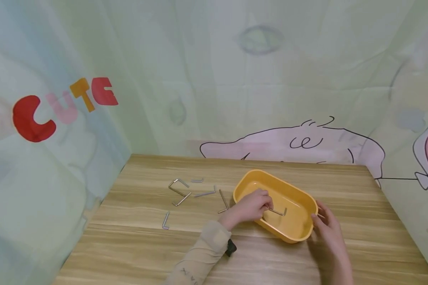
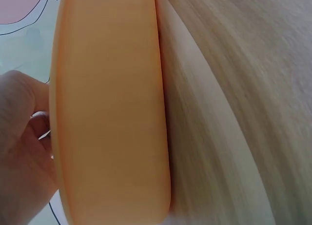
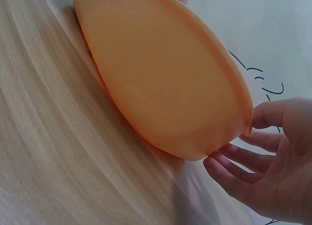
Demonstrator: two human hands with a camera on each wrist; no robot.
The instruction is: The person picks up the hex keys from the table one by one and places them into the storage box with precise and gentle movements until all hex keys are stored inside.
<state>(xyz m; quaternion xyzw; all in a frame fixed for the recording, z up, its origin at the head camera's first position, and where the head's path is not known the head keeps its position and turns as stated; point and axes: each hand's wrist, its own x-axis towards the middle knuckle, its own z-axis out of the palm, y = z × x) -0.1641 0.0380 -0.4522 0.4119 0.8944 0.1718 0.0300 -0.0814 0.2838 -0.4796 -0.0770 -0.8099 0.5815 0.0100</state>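
Note:
A yellow plastic tray (image 1: 289, 236) stands on the wooden table (image 1: 135, 245), right of the middle. My left hand (image 1: 267, 206) reaches over the tray's near rim and pinches the end of an L-shaped metal hex key (image 1: 279, 213) that lies on the tray floor. In the left wrist view the tray's outer wall (image 2: 112, 112) fills the middle, with my left hand (image 2: 29, 137) curled over its rim. My right hand (image 1: 321, 215) is at the tray's right end. The right wrist view has the right hand (image 3: 253, 156) relaxed, thumb at the rim of the tray (image 3: 161, 78).
Several more hex keys (image 1: 180, 190) lie scattered on the table left of the tray, one apart near the front (image 1: 165, 220). A printed cloth backdrop (image 1: 235, 79) closes in the table at the back and both sides. Bare wood lies in front of the tray.

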